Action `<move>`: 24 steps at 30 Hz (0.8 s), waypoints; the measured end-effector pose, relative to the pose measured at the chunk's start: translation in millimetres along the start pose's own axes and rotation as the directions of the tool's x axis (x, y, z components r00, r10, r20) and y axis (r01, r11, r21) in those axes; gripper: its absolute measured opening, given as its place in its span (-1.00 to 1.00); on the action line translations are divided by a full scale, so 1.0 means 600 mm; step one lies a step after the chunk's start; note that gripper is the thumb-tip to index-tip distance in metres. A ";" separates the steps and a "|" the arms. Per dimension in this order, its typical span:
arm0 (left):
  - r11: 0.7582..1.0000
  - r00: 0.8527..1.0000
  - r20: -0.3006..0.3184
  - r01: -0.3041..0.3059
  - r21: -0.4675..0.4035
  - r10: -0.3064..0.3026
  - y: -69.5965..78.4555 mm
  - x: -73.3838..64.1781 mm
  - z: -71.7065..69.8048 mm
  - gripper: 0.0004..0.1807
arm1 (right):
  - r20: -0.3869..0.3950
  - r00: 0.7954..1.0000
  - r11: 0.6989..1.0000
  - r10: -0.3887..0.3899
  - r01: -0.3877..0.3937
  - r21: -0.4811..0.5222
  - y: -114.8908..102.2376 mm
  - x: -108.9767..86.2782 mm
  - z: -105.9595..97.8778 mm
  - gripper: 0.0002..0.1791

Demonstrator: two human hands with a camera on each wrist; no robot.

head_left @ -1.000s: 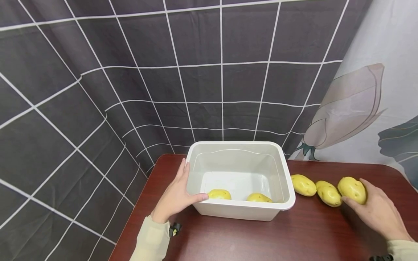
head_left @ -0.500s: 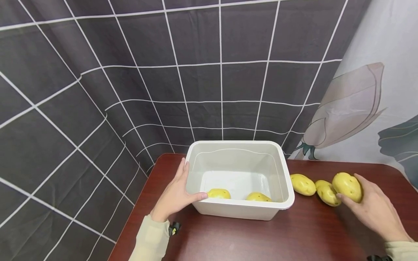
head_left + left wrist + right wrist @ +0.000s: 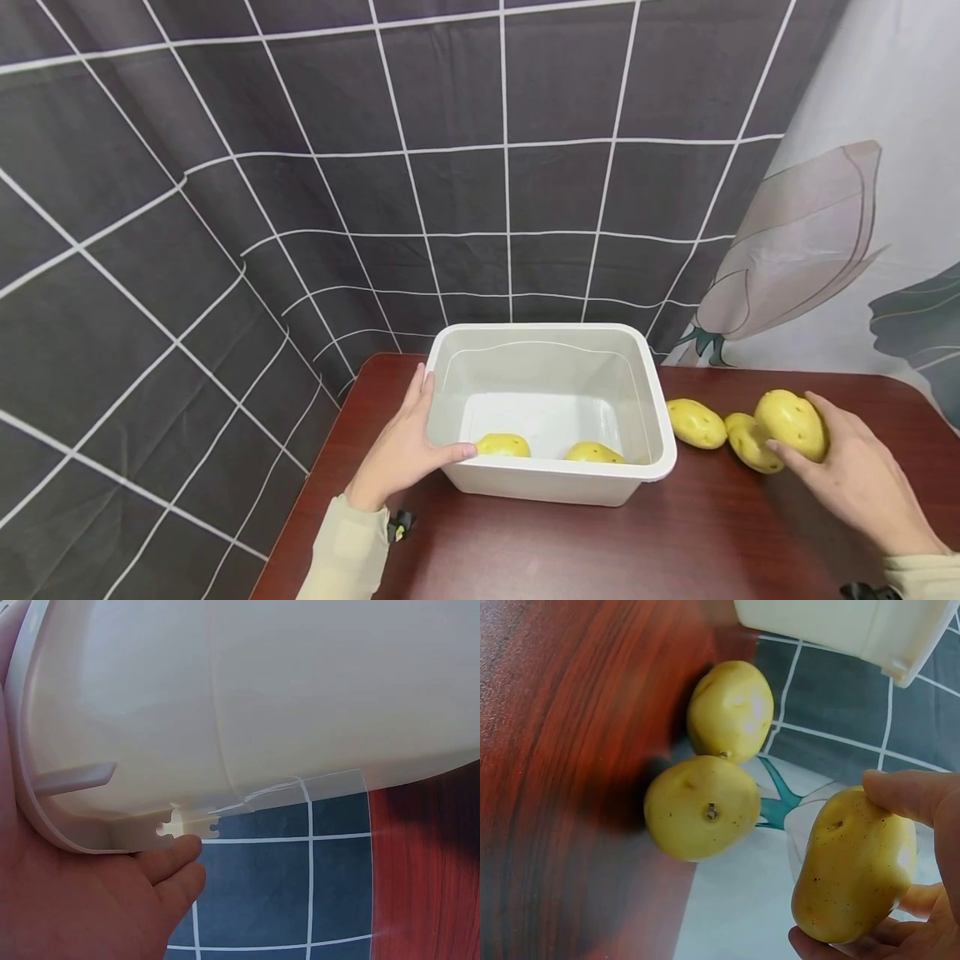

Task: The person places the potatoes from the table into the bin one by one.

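Observation:
A white plastic bin (image 3: 536, 483) stands on the table with two yellow potatoes, one potato (image 3: 504, 445) at the left and another potato (image 3: 594, 453) at the right. My left hand (image 3: 401, 454) holds its front-left corner, thumb over the front rim, fingers along the left side; the left wrist view shows fingertips (image 3: 184, 870) just under the rim. My right hand (image 3: 855, 467) grips a potato (image 3: 851, 866) between thumb and fingers, raised off the table. Left of that hand lie two more potatoes, the nearer potato (image 3: 750, 446) partly overlapped by the held one, the farther potato (image 3: 696, 424) beside the bin.
The dark red wooden table (image 3: 570, 550) extends in front of the bin. Behind and to the left hangs a dark cloth (image 3: 322, 183) with a white grid. A pale flower-printed cloth (image 3: 825, 200) hangs at the right.
My right hand has lifted its potato and moved it slightly left, over the middle potato. The left hand and the bin stay in place.

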State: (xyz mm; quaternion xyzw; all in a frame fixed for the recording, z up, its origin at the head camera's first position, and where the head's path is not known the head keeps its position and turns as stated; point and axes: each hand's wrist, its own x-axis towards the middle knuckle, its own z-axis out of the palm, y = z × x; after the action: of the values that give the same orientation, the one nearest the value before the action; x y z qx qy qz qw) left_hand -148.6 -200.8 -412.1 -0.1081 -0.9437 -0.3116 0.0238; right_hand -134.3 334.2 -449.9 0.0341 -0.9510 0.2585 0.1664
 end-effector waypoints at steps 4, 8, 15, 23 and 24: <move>1.000 1.000 -0.003 -0.003 -0.005 0.003 0.000 0.000 0.001 0.38 | -0.001 1.000 1.000 -0.004 0.004 0.007 -0.004 -0.001 -0.002 -0.08; 1.000 1.000 -0.004 -0.006 0.000 0.006 0.000 0.001 0.001 0.39 | -0.002 1.000 1.000 -0.011 0.011 0.008 -0.009 0.001 -0.003 -0.07; 1.000 1.000 0.001 -0.001 0.003 0.001 -0.002 0.001 0.001 0.44 | -0.005 1.000 1.000 -0.012 0.012 0.002 -0.021 0.003 -0.006 -0.06; 1.000 1.000 -0.001 -0.003 0.003 0.003 -0.002 0.002 0.002 0.44 | -0.015 0.999 1.000 -0.030 0.030 0.006 -0.034 0.004 -0.008 -0.06; 1.000 1.000 -0.002 -0.004 0.002 0.004 -0.002 0.002 0.002 0.44 | -0.017 0.999 0.999 -0.032 0.032 0.005 -0.036 0.004 -0.008 -0.06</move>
State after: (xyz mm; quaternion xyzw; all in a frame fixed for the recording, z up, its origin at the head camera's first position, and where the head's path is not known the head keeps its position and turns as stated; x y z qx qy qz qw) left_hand -149.7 -200.7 -413.7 -0.1098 -0.9438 -0.3108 0.0256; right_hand -131.8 318.3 -434.7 0.0473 -0.9481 0.2587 0.1785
